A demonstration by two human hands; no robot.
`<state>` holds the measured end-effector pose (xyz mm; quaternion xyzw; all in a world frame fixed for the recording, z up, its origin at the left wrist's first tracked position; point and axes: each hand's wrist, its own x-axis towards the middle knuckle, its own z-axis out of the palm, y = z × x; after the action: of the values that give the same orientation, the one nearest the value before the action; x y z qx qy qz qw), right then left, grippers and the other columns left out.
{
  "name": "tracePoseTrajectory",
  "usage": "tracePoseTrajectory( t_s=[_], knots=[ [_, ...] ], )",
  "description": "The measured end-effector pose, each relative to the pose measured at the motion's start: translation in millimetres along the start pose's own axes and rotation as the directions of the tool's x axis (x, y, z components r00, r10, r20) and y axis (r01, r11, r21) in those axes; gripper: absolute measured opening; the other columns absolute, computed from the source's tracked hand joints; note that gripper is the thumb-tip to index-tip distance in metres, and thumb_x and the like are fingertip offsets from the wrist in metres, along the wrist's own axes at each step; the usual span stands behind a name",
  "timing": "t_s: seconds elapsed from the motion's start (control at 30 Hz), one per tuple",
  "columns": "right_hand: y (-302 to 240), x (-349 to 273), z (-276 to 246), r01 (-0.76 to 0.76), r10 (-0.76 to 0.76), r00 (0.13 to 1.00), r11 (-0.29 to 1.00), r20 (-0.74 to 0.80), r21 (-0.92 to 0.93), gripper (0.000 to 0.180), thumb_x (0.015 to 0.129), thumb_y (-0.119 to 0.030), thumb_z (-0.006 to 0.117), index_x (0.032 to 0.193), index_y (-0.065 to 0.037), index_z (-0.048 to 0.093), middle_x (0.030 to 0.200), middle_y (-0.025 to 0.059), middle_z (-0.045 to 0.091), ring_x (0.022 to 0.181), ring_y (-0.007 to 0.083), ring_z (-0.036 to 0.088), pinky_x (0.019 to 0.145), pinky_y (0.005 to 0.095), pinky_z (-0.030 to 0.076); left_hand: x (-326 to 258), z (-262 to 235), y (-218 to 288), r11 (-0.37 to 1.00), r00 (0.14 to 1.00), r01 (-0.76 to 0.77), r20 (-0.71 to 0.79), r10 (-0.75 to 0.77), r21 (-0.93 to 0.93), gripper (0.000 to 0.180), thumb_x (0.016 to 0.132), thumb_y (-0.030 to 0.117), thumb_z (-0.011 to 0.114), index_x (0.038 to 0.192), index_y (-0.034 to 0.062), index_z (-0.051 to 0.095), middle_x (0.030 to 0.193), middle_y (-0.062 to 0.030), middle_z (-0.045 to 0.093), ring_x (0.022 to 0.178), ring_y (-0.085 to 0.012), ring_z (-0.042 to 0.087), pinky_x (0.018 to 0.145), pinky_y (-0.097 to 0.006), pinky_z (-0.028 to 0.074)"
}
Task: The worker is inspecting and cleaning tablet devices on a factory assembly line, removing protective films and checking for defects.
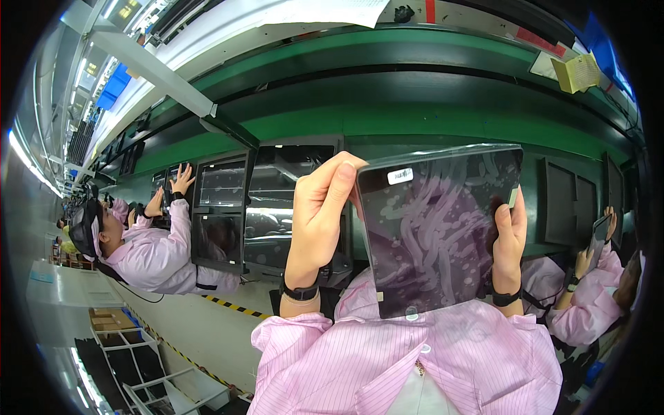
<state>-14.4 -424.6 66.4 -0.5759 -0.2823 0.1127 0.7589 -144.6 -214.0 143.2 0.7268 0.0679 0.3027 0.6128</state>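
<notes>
I hold a dark, glossy rectangular panel (436, 232) up in front of me with both hands. It is covered by a clear film with pale smears and carries a small white label near its upper left corner. My left hand (321, 207) grips its left edge, thumb on the upper corner. My right hand (510, 238) holds the right edge. Both wrists wear black bands, and my pink striped sleeves (387, 353) fill the lower middle.
Behind the panel, similar dark panels (223, 211) stand in frames along a green line structure (387, 124). A person in a pink coat (149, 252) on the left reaches for a panel. Another person (588, 297) on the right holds a panel. White shelving (149, 377) stands lower left.
</notes>
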Motion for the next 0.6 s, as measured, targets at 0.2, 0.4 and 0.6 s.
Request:
tracePoseTrajectory(
  t_s=[0.2,0.4,0.6],
  knots=[
    [25.9,6.8,-7.2,-0.046,0.043,0.999,0.993,0.029,0.105,0.023,0.090,-0.016,0.055,0.104,0.002,0.050,0.097,0.0015,0.054,0.085,0.0068,0.049,0.076,0.0201,0.039,-9.6,12.0,-2.7,0.969,0.978,-0.207,0.005,0.208,0.136,0.021,0.091,0.007,0.043,0.076,-0.0018,0.054,0.059,-0.0026,0.049,0.049,-0.0063,0.047,0.045,-0.022,0.034],
    [93.5,66.3,23.2,-0.216,-0.442,0.742,0.554,0.505,0.804,0.046,0.093,-0.046,0.033,0.074,-0.005,0.044,0.062,0.0089,0.049,0.050,0.0220,0.051,0.048,0.0281,0.047,-37.0,72.8,14.2,0.935,0.817,-0.355,0.484,0.313,-0.004,0.014,0.087,0.004,0.051,0.073,-0.0001,0.051,0.057,-0.0061,0.054,0.048,-0.0111,0.054,0.044,-0.023,0.043],
    [46.9,59.1,35.0,-0.324,-0.348,0.808,0.410,0.475,0.852,0.068,0.094,-0.045,-0.001,0.058,-0.011,0.045,0.053,0.0082,0.052,0.046,0.0228,0.048,0.057,0.0299,0.038,-32.4,65.9,-36.0,0.971,0.964,0.234,0.124,-0.237,0.038,0.027,0.096,0.012,0.038,0.072,0.0032,0.047,0.051,0.0018,0.045,0.037,-0.0012,0.035,0.036,-0.016,0.026]
  ],
)
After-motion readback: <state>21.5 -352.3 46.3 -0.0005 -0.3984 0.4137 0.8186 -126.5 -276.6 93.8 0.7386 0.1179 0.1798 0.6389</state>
